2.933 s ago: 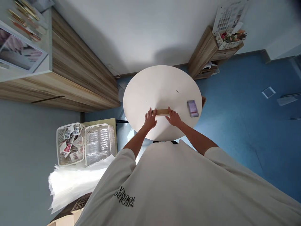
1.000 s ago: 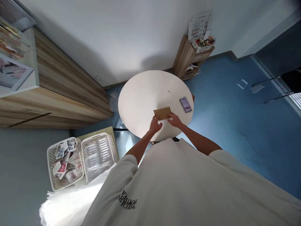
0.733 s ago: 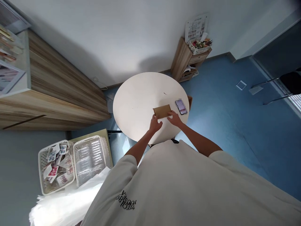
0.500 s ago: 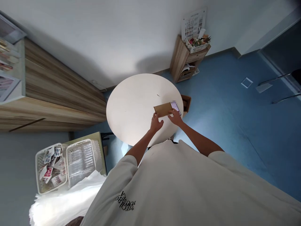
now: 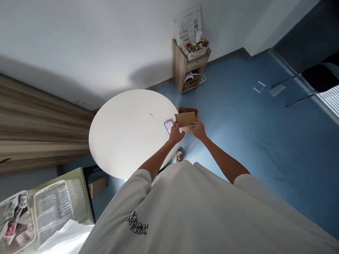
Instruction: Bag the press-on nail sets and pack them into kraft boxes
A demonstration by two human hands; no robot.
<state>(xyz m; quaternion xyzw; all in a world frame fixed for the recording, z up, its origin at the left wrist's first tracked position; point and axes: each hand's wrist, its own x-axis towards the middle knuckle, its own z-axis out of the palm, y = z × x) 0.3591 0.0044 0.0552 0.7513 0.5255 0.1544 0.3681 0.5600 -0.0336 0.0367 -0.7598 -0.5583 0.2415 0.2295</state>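
Both hands hold a flat brown cardboard box (image 5: pixel 186 119) in the air, past the right edge of the round white table (image 5: pixel 127 130). My left hand (image 5: pixel 176 133) grips its near left corner, fingers curled. My right hand (image 5: pixel 198 129) grips its near right corner. Directly beyond the held box, an open brown carton (image 5: pixel 188 110) stands on the blue floor. A phone (image 5: pixel 168 126) lies on the table's right edge, just left of my left hand.
A small wooden cabinet (image 5: pixel 185 68) with a basket on top stands against the wall beyond the carton. Plastic baskets (image 5: pixel 53 208) of packets sit at lower left. A long wooden counter (image 5: pixel 39 134) runs along the left. A chair (image 5: pixel 315 79) stands at far right.
The box has been lifted off the table and carried right, past the phone, to above the carton on the floor. My view has swung right with it.
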